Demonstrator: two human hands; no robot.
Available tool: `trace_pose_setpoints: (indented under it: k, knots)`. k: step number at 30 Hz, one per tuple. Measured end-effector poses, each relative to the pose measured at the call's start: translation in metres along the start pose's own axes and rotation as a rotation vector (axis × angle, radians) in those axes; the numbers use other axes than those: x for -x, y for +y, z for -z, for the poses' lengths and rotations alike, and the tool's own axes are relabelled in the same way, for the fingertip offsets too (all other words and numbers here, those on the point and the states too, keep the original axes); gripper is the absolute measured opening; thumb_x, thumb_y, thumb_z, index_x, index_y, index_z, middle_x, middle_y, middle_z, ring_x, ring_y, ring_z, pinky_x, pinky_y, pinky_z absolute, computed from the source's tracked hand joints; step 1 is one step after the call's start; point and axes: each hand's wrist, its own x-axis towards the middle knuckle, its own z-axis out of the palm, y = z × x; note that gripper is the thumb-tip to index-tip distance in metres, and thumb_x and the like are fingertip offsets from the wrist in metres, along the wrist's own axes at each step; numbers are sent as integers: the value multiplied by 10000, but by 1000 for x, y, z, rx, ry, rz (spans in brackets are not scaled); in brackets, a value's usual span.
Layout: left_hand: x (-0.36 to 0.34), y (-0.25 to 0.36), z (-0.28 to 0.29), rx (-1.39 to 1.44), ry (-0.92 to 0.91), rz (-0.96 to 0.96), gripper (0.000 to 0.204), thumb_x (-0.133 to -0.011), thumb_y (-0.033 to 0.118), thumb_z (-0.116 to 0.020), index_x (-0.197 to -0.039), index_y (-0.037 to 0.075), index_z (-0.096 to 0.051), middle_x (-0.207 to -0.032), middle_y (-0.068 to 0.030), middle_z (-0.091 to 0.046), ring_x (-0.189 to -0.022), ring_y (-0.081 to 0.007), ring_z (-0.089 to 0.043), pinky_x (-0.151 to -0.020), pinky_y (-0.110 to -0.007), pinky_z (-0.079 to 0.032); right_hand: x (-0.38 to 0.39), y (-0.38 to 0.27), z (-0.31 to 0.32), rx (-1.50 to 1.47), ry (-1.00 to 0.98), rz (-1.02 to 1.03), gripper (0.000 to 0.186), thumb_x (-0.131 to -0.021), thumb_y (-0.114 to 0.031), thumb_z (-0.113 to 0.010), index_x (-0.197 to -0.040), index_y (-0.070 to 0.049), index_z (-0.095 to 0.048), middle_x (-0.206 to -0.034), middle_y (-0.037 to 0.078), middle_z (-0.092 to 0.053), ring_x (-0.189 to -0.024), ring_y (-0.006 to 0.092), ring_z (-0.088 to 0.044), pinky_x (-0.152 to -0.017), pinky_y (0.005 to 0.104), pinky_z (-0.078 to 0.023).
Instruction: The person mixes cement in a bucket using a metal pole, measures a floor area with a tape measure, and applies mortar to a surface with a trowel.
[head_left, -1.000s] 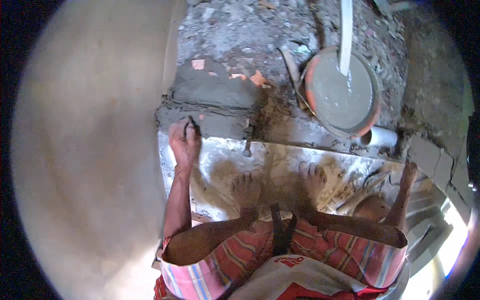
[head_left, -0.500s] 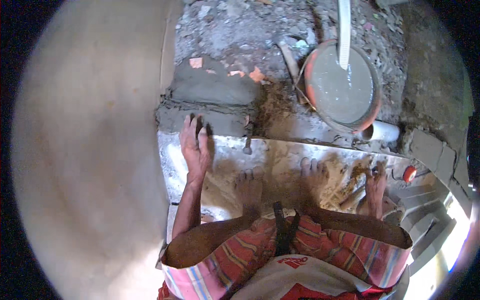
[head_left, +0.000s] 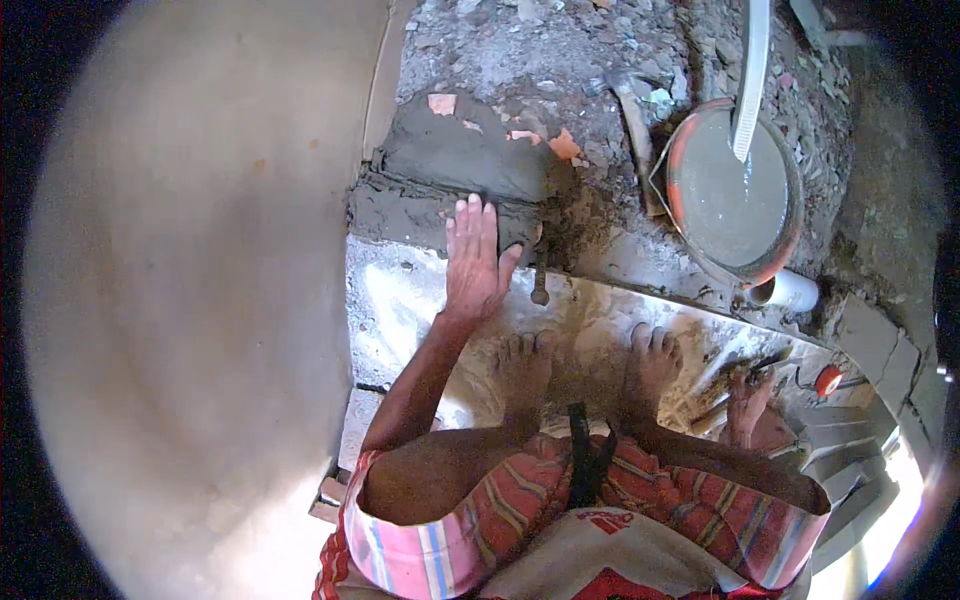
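My left hand (head_left: 478,262) lies nearly flat on the front strip of wet grey mortar (head_left: 400,215), fingers stretched forward and thumb out to the right. Behind that strip rises a smoother mortar patch (head_left: 455,150) with orange brick pieces (head_left: 565,145) at its far edge. A thin rod with a knobbed end (head_left: 540,296) hangs over the edge just right of the hand. Low on the right, beside my knee, my right hand (head_left: 748,405) has its fingers curled round something dark; its shape is too unclear to name.
A round orange-rimmed tub (head_left: 790,235) of grey slurry stands back right, a pale ribbed pipe (head_left: 756,70) dipping into it. Beside it lie a hammer (head_left: 636,125) and a white pipe end (head_left: 790,290). A plain wall (head_left: 200,280) borders the left; a red round object (head_left: 828,380) sits right.
My left hand has moved right along the front mortar strip and now lies flatter, fingers straighter. The whole view has shifted, with the scene further right. My right hand stays low beside my knee.
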Motion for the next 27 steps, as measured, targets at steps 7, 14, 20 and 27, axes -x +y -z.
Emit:
trace_pose_setpoints:
  k: [7,14,20,27]
  knots:
    - [13,-33,6,-38,71,-25,453,-942,179,-575,-1369,50,-497,-1519,-177,-363,-1432,-367,-290,-1160,-565,-184,-1,16,-2,114,14,62,795,-874,-412,-673,-1395,98,-358,-1310,275,-501,-1136,368,-551,-984,436,-434]
    - [71,-55,26,-31,109,187,394,-955,144,-540,-1336,44,-530,-1483,-206,-403,-1394,-368,-359,-1153,-537,-224,-6,63,6,92,122,213,813,-857,-487,-658,-1394,57,-383,-1302,295,-488,-1122,447,-513,-989,478,-413]
    - [68,-62,41,125,366,401,511,-976,242,-527,-1392,-39,-438,-1493,-275,-347,-1421,-422,-269,-1169,-490,-199,-21,155,-8,43,85,109,840,-848,-524,-648,-1409,41,-380,-1380,300,-448,-1221,434,-474,-1030,467,-388]
    - [31,-85,47,2,217,375,626,-969,277,-536,-1441,-71,-319,-1525,-288,-265,-1443,-410,-216,-1187,-491,-134,-27,205,-33,23,73,205,742,-886,-467,-622,-1412,4,-392,-1269,236,-571,-1095,385,-579,-922,456,-468]
